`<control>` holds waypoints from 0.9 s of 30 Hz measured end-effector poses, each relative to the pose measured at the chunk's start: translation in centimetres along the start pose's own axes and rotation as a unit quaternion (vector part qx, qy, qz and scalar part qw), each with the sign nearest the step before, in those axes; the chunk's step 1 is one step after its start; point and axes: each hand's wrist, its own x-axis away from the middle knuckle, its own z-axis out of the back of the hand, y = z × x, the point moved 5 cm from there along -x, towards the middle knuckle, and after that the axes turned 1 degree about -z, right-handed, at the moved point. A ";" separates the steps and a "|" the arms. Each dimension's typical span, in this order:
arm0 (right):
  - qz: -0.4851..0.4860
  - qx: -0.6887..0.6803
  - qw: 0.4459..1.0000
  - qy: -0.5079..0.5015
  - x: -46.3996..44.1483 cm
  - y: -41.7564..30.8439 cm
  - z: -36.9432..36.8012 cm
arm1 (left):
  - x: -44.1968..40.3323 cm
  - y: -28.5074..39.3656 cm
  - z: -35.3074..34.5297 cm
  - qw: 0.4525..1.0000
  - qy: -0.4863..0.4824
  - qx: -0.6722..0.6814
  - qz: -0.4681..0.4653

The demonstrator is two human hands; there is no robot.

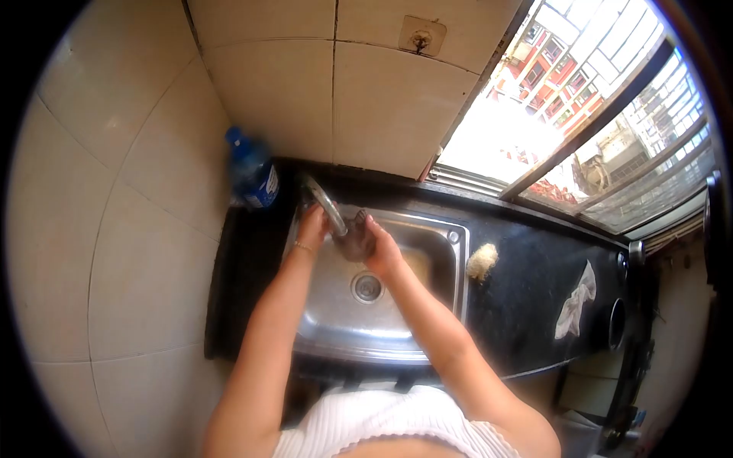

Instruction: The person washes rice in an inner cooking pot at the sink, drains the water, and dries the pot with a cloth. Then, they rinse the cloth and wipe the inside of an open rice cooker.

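Note:
A dark, rounded object [355,243], too blurred to name, is held over the steel sink [328,324], just under the end of the curved faucet [324,200]. My right hand [382,246] grips its right side, with the fingers closed on its edge. On the other side, my left hand [314,227] is beside the faucet, its fingers partly hidden behind the spout and the object. The round drain [366,288] shows below the object in the sink's bottom.
A blue bottle [253,172] stands at the back left corner. Right of the sink, a pale scrubber [482,262] and a crumpled white cloth [576,301] lie on the black counter [523,305]. A dark round pan [616,324] is farther right, below a barred window [565,114].

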 end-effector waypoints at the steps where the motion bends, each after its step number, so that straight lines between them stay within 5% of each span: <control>1: 0.023 0.034 0.999 -0.014 -0.5 -0.4 0.4 | 1.8 0.0 -1.5 1.000 -0.028 0.007 0.013; 4: 0.061 0.168 0.983 -0.044 -0.2 -0.9 1.6 | 8.2 -2.8 -6.5 0.934 -0.129 0.260 0.207; 5: 0.131 0.352 0.926 -0.027 0.8 -1.6 1.2 | 10.6 -2.5 -7.9 0.915 -0.140 0.295 0.239; 7: 0.249 0.671 0.699 0.017 2.9 -2.2 0.5 | 12.1 -2.9 -8.7 0.893 -0.151 0.339 0.253; 8: 0.359 0.721 0.593 0.002 4.1 -2.1 0.2 | 12.0 -3.5 -8.5 0.894 -0.151 0.349 0.237; 11: 0.496 0.745 0.442 -0.056 6.8 -0.5 0.7 | 9.2 -8.4 -5.1 0.928 -0.157 0.305 0.144; 12: 0.439 0.745 0.492 -0.094 8.1 0.4 0.0 | 9.8 -8.7 -5.4 0.917 -0.179 0.328 0.141; 15: 0.466 0.754 0.451 -0.102 8.0 1.3 1.3 | 10.8 -10.0 -6.4 0.917 -0.162 0.332 0.151; 18: 0.486 0.804 0.337 0.063 9.0 -0.6 1.8 | 12.9 -8.3 -9.9 0.904 -0.129 0.361 0.189; 21: 0.270 0.747 0.603 0.079 7.7 -0.4 3.6 | 12.6 -10.6 -9.3 0.922 -0.122 0.326 0.168; 22: 0.257 0.670 0.692 0.080 7.0 -0.1 3.9 | 10.1 -13.4 -7.6 0.903 -0.252 0.320 0.138; 25: 0.256 0.659 0.686 0.174 13.8 -1.6 0.2 | 11.4 -12.7 -7.5 0.987 -0.095 0.102 0.083; 27: 0.249 0.627 0.717 0.176 12.4 -1.0 2.6 | 11.1 -14.0 -7.3 0.971 -0.124 0.190 0.079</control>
